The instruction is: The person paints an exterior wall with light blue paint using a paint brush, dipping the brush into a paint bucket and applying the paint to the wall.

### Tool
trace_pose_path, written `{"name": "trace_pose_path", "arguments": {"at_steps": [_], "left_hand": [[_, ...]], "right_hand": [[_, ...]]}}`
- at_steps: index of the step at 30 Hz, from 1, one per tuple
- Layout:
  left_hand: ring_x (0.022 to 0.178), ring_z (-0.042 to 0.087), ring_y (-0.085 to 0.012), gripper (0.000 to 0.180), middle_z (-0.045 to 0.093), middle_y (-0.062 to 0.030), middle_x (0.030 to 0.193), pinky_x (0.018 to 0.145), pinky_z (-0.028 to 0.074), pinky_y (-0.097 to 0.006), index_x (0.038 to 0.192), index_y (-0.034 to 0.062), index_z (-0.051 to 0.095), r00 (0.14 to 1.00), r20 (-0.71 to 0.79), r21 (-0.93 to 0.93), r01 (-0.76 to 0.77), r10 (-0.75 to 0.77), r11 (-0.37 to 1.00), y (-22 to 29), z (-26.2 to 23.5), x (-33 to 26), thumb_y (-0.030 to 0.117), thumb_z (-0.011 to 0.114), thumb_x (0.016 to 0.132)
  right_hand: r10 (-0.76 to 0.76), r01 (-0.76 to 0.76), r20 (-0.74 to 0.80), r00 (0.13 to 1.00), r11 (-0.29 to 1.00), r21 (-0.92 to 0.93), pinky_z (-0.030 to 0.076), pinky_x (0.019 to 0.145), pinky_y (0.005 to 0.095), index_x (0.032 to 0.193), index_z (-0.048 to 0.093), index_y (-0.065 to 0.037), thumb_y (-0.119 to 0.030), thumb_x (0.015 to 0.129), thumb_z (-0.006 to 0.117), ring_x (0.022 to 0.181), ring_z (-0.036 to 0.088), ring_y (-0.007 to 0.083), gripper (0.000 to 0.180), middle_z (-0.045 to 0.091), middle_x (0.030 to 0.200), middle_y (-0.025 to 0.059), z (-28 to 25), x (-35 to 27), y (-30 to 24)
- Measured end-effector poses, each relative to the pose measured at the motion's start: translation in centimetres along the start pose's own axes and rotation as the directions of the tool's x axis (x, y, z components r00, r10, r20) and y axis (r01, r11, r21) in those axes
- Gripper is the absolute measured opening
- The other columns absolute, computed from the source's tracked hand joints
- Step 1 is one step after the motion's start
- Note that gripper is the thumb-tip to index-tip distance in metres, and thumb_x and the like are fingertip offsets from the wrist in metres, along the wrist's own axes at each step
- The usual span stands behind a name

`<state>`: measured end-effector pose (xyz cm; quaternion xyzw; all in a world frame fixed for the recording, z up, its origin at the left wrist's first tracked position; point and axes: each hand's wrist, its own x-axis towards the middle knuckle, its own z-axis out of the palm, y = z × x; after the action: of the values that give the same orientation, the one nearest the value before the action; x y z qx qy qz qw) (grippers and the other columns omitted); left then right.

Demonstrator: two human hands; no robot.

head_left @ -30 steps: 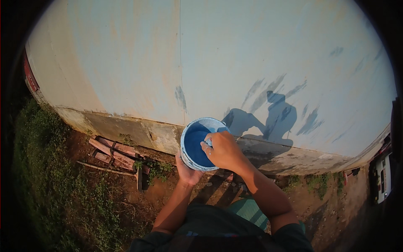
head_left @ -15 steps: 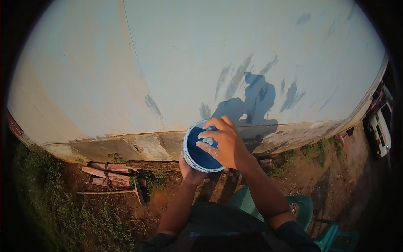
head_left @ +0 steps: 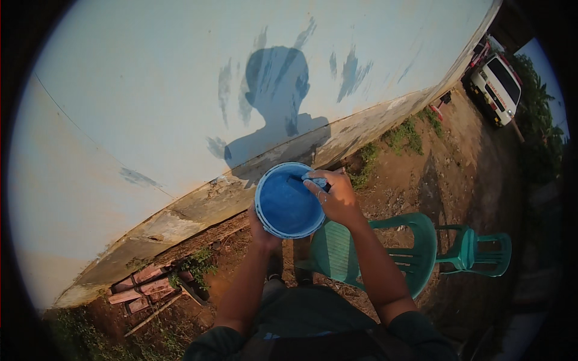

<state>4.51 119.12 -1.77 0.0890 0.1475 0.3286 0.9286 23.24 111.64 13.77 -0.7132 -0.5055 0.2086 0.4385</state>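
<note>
A small round bucket [head_left: 259, 210] with a pale, paint-smeared rim is held up before me. Blue paint [head_left: 289, 207] covers its inside. Around its left and lower side curls my left hand [head_left: 262, 233], its fingers partly hidden behind the bucket. My right hand [head_left: 340, 197] is at the bucket's right rim, pinching a paint-coated paintbrush [head_left: 314, 180] whose dark end points into the bucket. Paint marks show on the right fingers. Beyond the bucket rises a pale blue wall [head_left: 156, 78] with darker brush strokes and my shadow on it.
Two green plastic chairs stand to the right: a nearer chair [head_left: 426, 253] and a farther chair [head_left: 466, 246]. Reddish wood pieces [head_left: 144, 287] lie by the wall's foot at the left. A white van [head_left: 497, 87] is parked at the far right. Grass and bare soil border the wall.
My view has turned to the right, bringing more of the chairs and van into sight. My right hand has shifted from over the bucket's middle to its right rim, uncovering the paint.
</note>
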Motion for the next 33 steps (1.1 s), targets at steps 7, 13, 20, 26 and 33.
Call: {"name": "trace_pose_path", "arguments": {"at_steps": [7, 13, 20, 26, 33], "left_hand": [[0.141, 0.057, -0.0312, 0.074, 0.053, -0.0163, 0.159, 0.118, 0.049, -0.050, 0.161, 0.0101, 0.044, 0.972, -0.142, 0.120, 0.206, -0.189, 0.971, -5.9, -6.7, 4.3, 0.064, 0.036, 0.111], [0.137, 0.061, -0.0285, 0.071, 0.056, -0.0137, 0.156, 0.112, 0.054, -0.046, 0.163, 0.0117, 0.041, 0.924, -0.281, 0.367, 0.354, -0.261, 0.860, -13.6, -4.9, 4.0, 0.061, 0.034, 0.114], [0.126, 0.068, -0.0294, 0.069, 0.063, -0.0145, 0.146, 0.101, 0.060, -0.052, 0.158, 0.0105, 0.047, 0.894, -0.339, 0.537, 0.440, -0.294, 0.720, -18.5, -6.9, 0.6, 0.062, 0.036, 0.113], [0.113, 0.074, -0.0261, 0.058, 0.062, -0.0176, 0.144, 0.081, 0.068, -0.042, 0.165, 0.0115, 0.037, 0.902, -0.399, 0.796, 0.431, -0.167, 0.424, -22.8, -11.1, 1.6, 0.041, 0.047, 0.116], [0.109, 0.075, -0.0263, 0.058, 0.064, -0.0169, 0.139, 0.078, 0.069, -0.043, 0.166, 0.0149, 0.037, 0.899, -0.427, 0.804, 0.429, -0.101, 0.412, -25.6, -18.4, 2.6, 0.039, 0.050, 0.114]], "right_hand": [[0.179, -0.202, -0.250, 0.952, 0.977, -0.068, 0.059, 0.079, 0.0442, 0.112, 0.078, 0.001, -0.009, 0.096, 0.077, 0.095, 0.076, 0.0342, 0.019, 0.078, 0.110, 0.0216, -0.9, -5.8, 5.7], [0.188, -0.240, -0.325, 0.927, 0.962, -0.127, 0.059, 0.078, 0.0440, 0.112, 0.077, 0.001, -0.009, 0.095, 0.078, 0.092, 0.075, 0.0363, 0.019, 0.077, 0.110, 0.0210, -2.5, -12.6, 14.6], [0.247, -0.296, -0.366, 0.897, 0.951, -0.084, 0.059, 0.081, 0.0467, 0.112, 0.077, 0.001, -0.010, 0.096, 0.078, 0.094, 0.074, 0.0378, 0.019, 0.075, 0.114, 0.0223, 0.3, -18.2, 25.8], [0.357, -0.400, -0.403, 0.843, 0.916, -0.026, 0.058, 0.083, 0.0485, 0.113, 0.078, 0.000, -0.013, 0.096, 0.078, 0.094, 0.073, 0.0392, 0.020, 0.076, 0.113, 0.0206, 2.8, -21.0, 33.1], [0.406, -0.447, -0.390, 0.827, 0.894, -0.016, 0.058, 0.084, 0.0465, 0.113, 0.079, -0.001, -0.016, 0.097, 0.079, 0.093, 0.073, 0.0360, 0.022, 0.077, 0.113, 0.0190, 6.8, -22.5, 38.9]]}}
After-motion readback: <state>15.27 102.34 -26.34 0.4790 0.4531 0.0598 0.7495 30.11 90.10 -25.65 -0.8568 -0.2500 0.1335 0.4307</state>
